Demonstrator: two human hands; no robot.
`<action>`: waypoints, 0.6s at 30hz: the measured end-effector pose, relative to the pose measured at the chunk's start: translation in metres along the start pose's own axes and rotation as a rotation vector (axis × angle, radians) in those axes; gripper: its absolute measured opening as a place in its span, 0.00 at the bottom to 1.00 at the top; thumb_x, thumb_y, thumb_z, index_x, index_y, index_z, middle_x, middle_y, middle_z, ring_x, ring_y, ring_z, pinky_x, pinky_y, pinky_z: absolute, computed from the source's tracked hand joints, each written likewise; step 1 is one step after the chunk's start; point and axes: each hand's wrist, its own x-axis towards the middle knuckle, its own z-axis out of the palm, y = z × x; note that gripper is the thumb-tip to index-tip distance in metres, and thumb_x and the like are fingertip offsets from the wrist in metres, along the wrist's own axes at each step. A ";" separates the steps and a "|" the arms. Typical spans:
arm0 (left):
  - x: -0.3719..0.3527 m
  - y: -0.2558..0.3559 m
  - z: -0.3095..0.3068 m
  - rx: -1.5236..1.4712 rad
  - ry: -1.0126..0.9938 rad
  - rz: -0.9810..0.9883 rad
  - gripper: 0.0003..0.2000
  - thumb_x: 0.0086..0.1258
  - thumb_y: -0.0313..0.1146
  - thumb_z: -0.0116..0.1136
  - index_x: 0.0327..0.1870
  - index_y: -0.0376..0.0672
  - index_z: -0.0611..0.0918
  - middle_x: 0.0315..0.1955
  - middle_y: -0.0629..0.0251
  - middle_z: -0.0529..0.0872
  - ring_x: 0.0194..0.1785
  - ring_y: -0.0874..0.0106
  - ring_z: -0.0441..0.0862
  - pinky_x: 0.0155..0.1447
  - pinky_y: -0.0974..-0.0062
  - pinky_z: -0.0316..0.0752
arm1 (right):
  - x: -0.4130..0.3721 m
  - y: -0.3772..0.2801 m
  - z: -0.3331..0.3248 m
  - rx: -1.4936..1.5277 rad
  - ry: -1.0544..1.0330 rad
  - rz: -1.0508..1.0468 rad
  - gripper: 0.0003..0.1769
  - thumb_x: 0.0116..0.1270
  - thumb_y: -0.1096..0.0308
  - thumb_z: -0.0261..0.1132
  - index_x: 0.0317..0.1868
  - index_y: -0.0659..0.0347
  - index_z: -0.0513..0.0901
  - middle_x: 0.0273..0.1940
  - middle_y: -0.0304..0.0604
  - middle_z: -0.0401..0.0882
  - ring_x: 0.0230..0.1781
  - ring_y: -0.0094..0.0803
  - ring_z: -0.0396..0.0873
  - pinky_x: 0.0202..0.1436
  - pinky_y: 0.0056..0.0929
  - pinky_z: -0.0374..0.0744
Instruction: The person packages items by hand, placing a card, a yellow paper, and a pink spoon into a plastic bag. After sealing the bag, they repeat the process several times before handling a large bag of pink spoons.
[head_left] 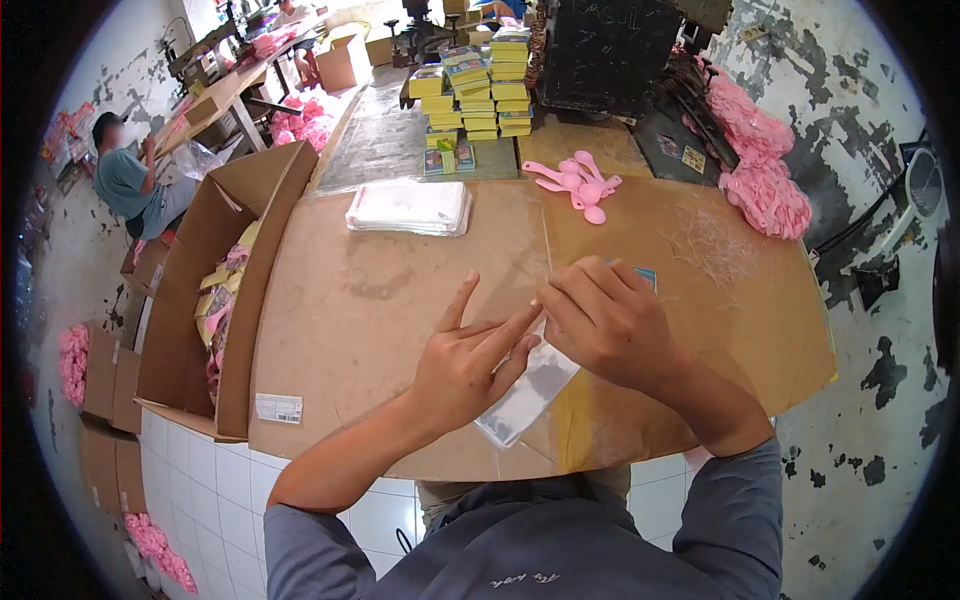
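My left hand point(462, 362) is over the middle of the table with its fingers stretched apart, the index fingertip meeting my right hand. My right hand point(612, 322) is closed, its fingers curled and pinched together at that fingertip; whatever lies in the pinch is too small or hidden to name. Beneath both hands lies a clear plastic bag point(528, 396), partly covered by them. A blue-edged printed card point(647, 277) peeks out behind my right hand. Further forward rests a pile of pink plastic spoons point(577, 182).
A stack of clear plastic bags point(410, 208) lies at the table's far left. Behind it stand stacks of yellow-edged cards point(470, 90). An open cardboard box point(262, 290) borders the left edge. Thin plastic scraps point(712, 245) are scattered at right. A seated person point(135, 180) works far left.
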 end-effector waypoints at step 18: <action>-0.001 -0.004 -0.003 -0.811 0.065 -0.561 0.25 0.82 0.25 0.54 0.76 0.32 0.66 0.48 0.52 0.91 0.53 0.72 0.88 0.57 0.76 0.80 | -0.123 0.189 -0.050 1.209 -0.316 0.853 0.07 0.71 0.74 0.62 0.48 0.63 0.79 0.36 0.40 0.80 0.36 0.27 0.81 0.40 0.28 0.79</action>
